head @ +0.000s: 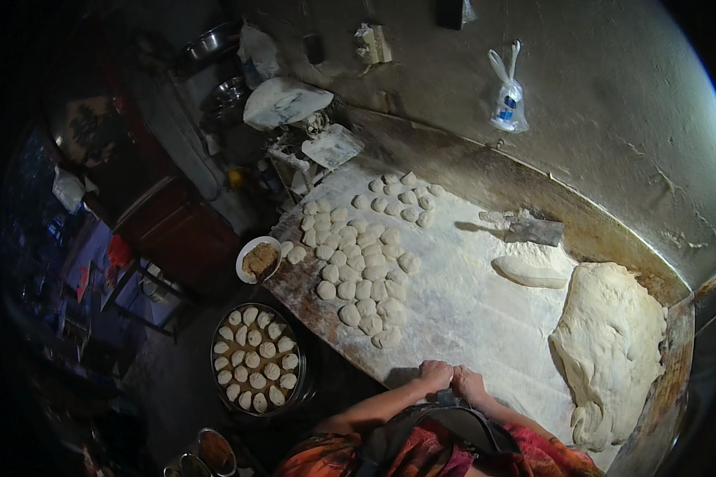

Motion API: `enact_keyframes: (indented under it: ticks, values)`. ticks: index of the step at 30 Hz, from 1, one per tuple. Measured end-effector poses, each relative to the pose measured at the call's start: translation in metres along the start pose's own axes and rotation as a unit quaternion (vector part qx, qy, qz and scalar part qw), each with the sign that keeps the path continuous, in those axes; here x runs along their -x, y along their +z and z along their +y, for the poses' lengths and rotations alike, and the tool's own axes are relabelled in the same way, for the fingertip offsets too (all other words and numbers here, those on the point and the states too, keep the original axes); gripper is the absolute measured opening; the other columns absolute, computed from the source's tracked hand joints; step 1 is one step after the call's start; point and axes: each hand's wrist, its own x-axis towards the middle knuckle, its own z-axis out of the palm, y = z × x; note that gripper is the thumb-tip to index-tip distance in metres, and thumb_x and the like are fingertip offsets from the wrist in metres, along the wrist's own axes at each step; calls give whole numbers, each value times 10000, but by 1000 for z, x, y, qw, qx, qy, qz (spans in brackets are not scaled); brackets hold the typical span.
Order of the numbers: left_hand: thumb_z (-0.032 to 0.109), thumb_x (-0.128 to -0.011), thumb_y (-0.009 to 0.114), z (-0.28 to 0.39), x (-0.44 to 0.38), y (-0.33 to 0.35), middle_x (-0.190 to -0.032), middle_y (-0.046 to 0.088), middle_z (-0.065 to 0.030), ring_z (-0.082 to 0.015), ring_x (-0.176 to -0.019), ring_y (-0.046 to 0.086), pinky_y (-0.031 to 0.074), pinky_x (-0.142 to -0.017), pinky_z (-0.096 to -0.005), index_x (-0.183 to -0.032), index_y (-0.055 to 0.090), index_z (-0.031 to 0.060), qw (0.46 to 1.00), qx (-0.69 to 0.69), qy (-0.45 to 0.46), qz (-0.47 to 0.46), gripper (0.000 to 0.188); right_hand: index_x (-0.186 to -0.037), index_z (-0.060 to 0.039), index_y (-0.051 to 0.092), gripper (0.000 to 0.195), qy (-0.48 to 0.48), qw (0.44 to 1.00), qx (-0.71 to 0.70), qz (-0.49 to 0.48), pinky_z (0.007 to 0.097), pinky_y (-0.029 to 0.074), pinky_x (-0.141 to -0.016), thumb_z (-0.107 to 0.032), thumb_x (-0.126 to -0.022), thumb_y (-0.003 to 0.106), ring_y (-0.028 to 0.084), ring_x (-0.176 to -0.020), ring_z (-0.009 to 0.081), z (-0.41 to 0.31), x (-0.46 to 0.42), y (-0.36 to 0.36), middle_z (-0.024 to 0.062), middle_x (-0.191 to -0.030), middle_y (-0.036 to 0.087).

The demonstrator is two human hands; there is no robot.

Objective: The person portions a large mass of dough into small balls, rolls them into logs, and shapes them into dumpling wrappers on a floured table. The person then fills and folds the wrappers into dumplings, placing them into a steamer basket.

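At the near edge of a floured work table [462, 298], my left hand [436, 374] and my right hand [468, 382] meet side by side. Both have curled fingers, and whatever lies under or inside them is hidden from above. Ahead and to the left, rows of small dough pieces [363, 259] sit close together on the flour. A smaller group of dough balls [407, 197] lies farther back. On the right spreads a large mass of dough [611, 352], with a short dough log [530, 273] beyond its left side.
A dough scraper [534, 231] lies near the wooden backboard [596, 208]. A bowl of filling [259, 260] stands at the table's left edge, above a round steamer [301, 364] of pleated buns [252, 359]. A flour-dusted scale [316, 122] occupies the far corner. Lower left are metal containers [216, 451].
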Motion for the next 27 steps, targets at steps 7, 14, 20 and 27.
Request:
enact_keyframes:
  ticks: [7, 14, 20, 27]
  values:
    - [142, -692, 681, 35, 2, -89, -1018, 693, -219, -354, -970, 671, 529, -848, -396, -1136, 675, 20, 939, 275, 199, -59, 460, -990, -91, 612, 336, -71, 975, -202, 53, 395, 528, -645, -268, -726, 721, 648, -743, 332, 81, 4, 76, 129, -838, 639]
    - [400, -803, 780, -32, -26, -56, -1177, 596, -161, -211, -980, 624, 499, -849, -333, -1275, 541, 20, 933, 356, -56, 23, 651, -1304, -38, 472, 603, 196, 958, -204, -35, 481, 525, -714, -273, -802, 709, 636, -867, 422, 11, -18, -10, 237, -921, 631]
    - [233, -902, 673, -25, -1, 13, -890, 648, -51, -132, -789, 617, 522, -720, -296, -1162, 634, 32, 825, 558, -12, -91, 332, -1458, -68, 303, 883, 40, 983, -174, 31, 462, 522, -705, -219, -727, 775, 607, -929, 393, -16, -1, -54, 164, -963, 585]
    - [109, -784, 697, -2, 4, 0, -1017, 659, -129, -294, -969, 633, 464, -953, -459, -1382, 483, 100, 962, 6, 199, 185, 635, -1121, -26, 529, 285, 55, 993, -108, 12, 476, 522, -628, -151, -866, 561, 656, -776, 376, 21, 19, -2, 177, -906, 632]
